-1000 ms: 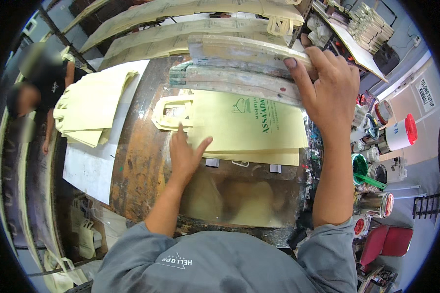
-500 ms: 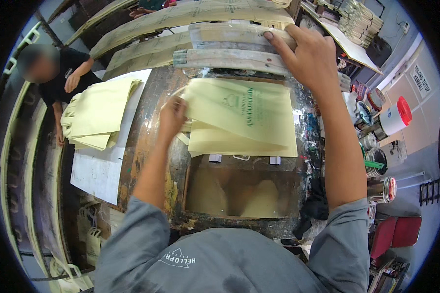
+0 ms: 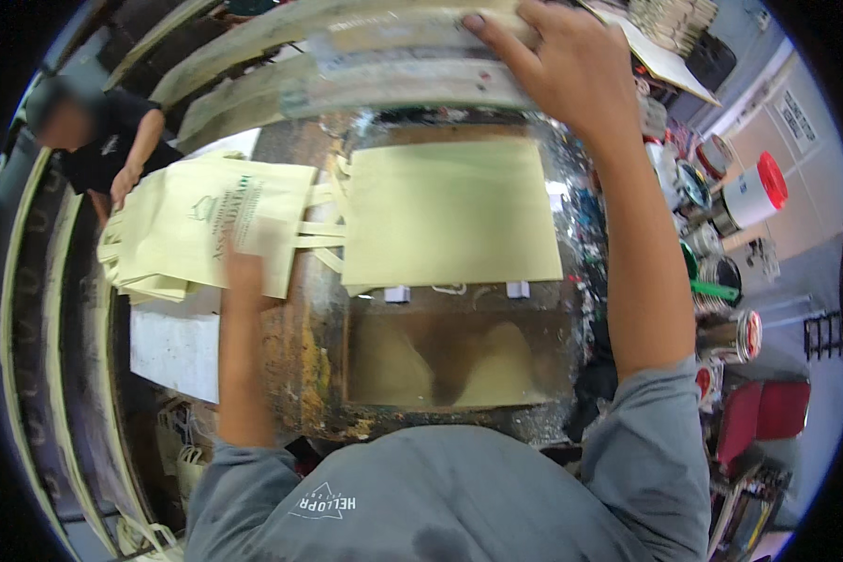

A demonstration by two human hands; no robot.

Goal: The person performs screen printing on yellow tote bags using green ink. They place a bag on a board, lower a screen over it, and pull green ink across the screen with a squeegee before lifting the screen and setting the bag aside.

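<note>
My right hand (image 3: 576, 70) grips the upper edge of a raised, tape-covered screen-printing frame (image 3: 403, 89), thumb in front. A printed pale yellow tote bag (image 3: 183, 211) lies at the left, on top of a pile of similar bags. My left hand (image 3: 244, 267) is over this bag's near part; motion smears its fingers, so I cannot tell whether they hold it. In front of me a plain pale yellow tote bag (image 3: 450, 215) rests flat on the paint-stained table (image 3: 295, 347), its handles toward the left.
At the left, a co-worker's hand (image 3: 126, 183) is by the pile's far end. A white board (image 3: 173, 351) lies under the pile. Paint cans and a white tub with a red lid (image 3: 754, 197) stand at the right. Long racks (image 3: 61, 328) run along the left side.
My left hand has moved left, and the printed tote bag has gone from the table's middle onto the pile. The plain bag beneath is uncovered. My right hand stays on the frame.
</note>
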